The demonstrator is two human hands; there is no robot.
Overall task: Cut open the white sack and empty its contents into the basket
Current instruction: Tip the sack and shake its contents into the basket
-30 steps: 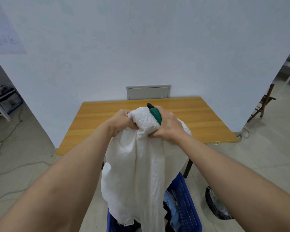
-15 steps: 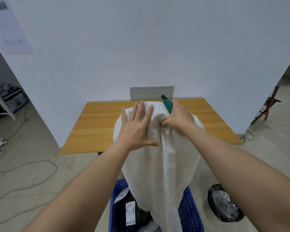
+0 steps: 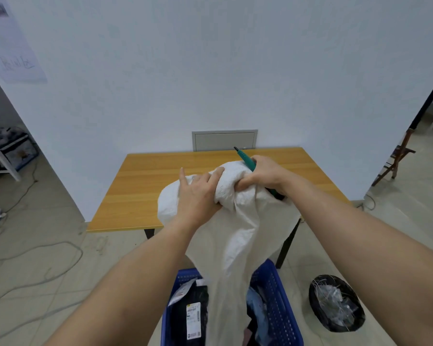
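Blue perforated plastic basket is sitting on the floor directly below both hands, already holding dark packaged items with printed labels and something pale blue. The limp white woven sack is hanging from the hands with its lower end trailing down into the basket, between the contents.

Change: half a second ago the left hand was lying flat on the sack with fingers spread; now it is curling in and gathering the bunched top of the sack, just left of the right hand. A second ago both hands were holding the sack higher and clenched, so it is being regripped and lowered.

Right hand is clenching a fold of the sack together with the green-handled cutter, dark tip pointing up and away from the knuckles.

Judgement: sack looks flat and slack, so the contents are probably out already; hands appear to be bunching up the empty sack. Can't confirm nothing is left inside.

Right of the basket: a black bin bag of clear scrap. Beyond the hands: the wooden bench, then the white wall with a grey hatch.
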